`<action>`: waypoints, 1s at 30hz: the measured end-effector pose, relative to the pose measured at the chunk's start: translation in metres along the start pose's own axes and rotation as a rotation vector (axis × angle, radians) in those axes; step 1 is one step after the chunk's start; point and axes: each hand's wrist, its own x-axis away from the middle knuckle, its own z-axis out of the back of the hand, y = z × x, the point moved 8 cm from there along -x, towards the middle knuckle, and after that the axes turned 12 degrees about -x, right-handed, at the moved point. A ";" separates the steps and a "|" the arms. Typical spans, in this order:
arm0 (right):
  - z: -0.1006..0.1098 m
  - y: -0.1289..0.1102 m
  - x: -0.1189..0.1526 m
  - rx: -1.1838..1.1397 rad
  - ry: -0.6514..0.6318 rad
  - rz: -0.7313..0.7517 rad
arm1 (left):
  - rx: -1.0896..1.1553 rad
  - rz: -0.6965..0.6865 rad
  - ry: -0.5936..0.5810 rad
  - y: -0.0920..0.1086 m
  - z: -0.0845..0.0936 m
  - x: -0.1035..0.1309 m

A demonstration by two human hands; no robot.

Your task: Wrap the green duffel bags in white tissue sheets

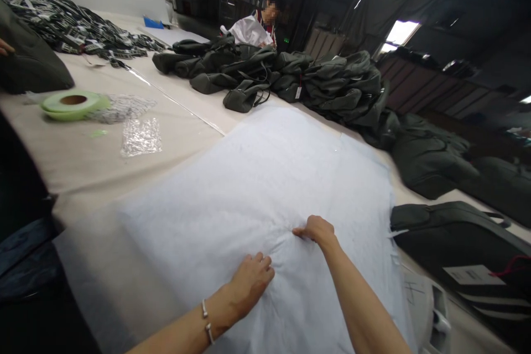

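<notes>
A broad stack of thin white sheets (199,199) that look like tissue paper covers the near part of the table. My left hand (251,282), with a silver bracelet at its wrist, rests on the stack with its fingers curled into the top sheet. To its right and a little farther off, my right hand (317,229) is closed, its thumb side pressed on the same sheet as if pinching it. Creases gather in the sheet between both hands. The fingertips of the right hand are partly hidden.
Dark green bags (290,74) lie piled along the back, and a backpack (460,254) with a tag is at the right. On the left are a green tape roll (74,104), clear plastic packets (141,136) and heaped straps (70,22). A person (253,27) works behind the pile.
</notes>
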 end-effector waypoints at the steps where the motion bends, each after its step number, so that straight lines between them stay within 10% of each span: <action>1: 0.005 0.000 0.005 0.005 0.060 0.031 | -0.004 -0.001 0.001 -0.001 -0.002 0.000; 7: -0.036 0.000 0.039 -0.005 0.444 0.397 | -0.019 -0.019 0.017 -0.004 -0.019 -0.003; 13: -0.092 0.003 0.037 0.038 0.534 0.593 | -0.085 -0.063 0.038 -0.005 -0.021 -0.001; 21: -0.071 -0.016 0.010 0.113 0.546 0.635 | -0.067 -0.175 0.016 -0.018 0.010 -0.024; 30: 0.033 -0.027 -0.098 0.027 0.473 0.495 | -0.070 -0.242 0.125 -0.077 0.043 -0.088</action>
